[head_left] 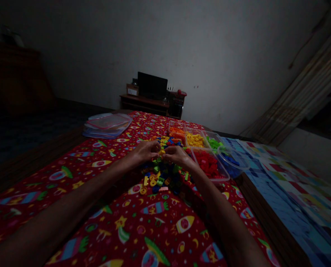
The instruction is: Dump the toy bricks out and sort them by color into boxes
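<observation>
A heap of small plastic bricks in mixed colours point(162, 174) lies on a red cloth with rockets and stars point(132, 226). Both my hands reach over the heap's far side. My left hand point(146, 150) has its fingers curled in a pinch, and my right hand point(177, 154) is curled the same way. Their fingertips meet over a small yellow brick point(161, 151). What exactly each hand grips is too small and dark to make out.
Clear tubs stand to the right of the heap: red bricks point(208, 163), yellow point(195, 139), orange point(177, 132), green point(214, 142), blue point(229, 160). Stacked lids point(107, 124) lie at the far left. A blue patterned mat point(288, 189) lies on the right. A low shelf with a screen point(152, 89) stands against the wall.
</observation>
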`<state>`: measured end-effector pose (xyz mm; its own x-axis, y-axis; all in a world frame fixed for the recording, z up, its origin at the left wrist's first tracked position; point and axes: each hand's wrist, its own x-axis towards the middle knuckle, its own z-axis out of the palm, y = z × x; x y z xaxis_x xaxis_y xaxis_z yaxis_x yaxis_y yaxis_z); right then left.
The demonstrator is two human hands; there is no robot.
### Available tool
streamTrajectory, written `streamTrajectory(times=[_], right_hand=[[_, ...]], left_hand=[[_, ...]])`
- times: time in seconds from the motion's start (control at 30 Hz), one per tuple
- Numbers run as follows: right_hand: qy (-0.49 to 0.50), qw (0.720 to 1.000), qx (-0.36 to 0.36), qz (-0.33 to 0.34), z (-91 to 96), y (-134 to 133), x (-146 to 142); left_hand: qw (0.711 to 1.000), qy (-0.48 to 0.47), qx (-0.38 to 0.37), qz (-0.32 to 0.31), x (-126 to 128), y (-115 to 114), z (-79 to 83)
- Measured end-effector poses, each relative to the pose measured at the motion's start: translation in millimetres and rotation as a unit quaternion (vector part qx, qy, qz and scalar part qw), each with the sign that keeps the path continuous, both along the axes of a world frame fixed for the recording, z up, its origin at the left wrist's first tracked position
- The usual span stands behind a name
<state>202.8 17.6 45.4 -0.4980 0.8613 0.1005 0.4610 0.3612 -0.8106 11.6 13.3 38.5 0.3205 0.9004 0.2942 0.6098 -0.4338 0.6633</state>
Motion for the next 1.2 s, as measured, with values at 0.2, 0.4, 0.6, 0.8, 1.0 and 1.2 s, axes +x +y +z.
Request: streamTrajectory(times=[0.2, 0.4, 0.6, 0.8, 1.0, 1.2], right_hand=[[0.079, 0.996, -0.03, 0.021, -6.2, 1.0, -2.3], [0.032, 0.998, 0.044, 0.011, 0.1, 6.6, 13.5], [-0.016, 0.978, 0.11, -0.179, 32.1, 43.2, 59.2], [-0.106, 0.945, 0.09, -0.295, 54.4, 59.7, 86.0], [0.007, 0.952, 0.133, -0.275, 43.2, 35.8, 78.2], [-0.071, 0.954, 0.224, -0.184, 47.9, 4.1, 49.8]], left_hand=[[0.999, -0.025, -0.023, -0.005, 7.0, -7.7, 6.9], [0.999, 0.031, -0.03, 0.002, -5.9, -9.0, 18.5], [0.959, 0.242, -0.085, -0.12, -17.3, -26.2, 45.5], [0.924, 0.347, -0.118, -0.109, 2.3, -51.5, 43.3], [0.914, 0.363, -0.141, -0.111, 9.2, -48.2, 26.1], [0.923, 0.336, -0.135, -0.13, 9.2, -45.3, 25.8]])
